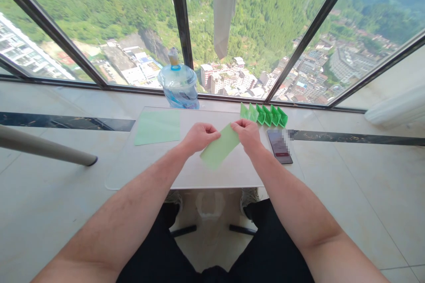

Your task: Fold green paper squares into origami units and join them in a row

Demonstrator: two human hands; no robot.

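Head view: a pale green paper point(219, 148) is being held near the centre of the frame, over the bench point(239, 177).
Left hand point(200, 136): its fingers are pinching the paper's upper-left long edge, the sheet lying just below them.
Right hand point(248, 134): its fingers are gripping the upper-right end.
Nearer hand: neither; both are touching.
Long axis: running lower left to upper right, the free end pointing lower left.

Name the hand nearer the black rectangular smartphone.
Right. The right hand is just left of the smartphone; the left hand is farther left, holding the left edge of the light-green rectangular paper.
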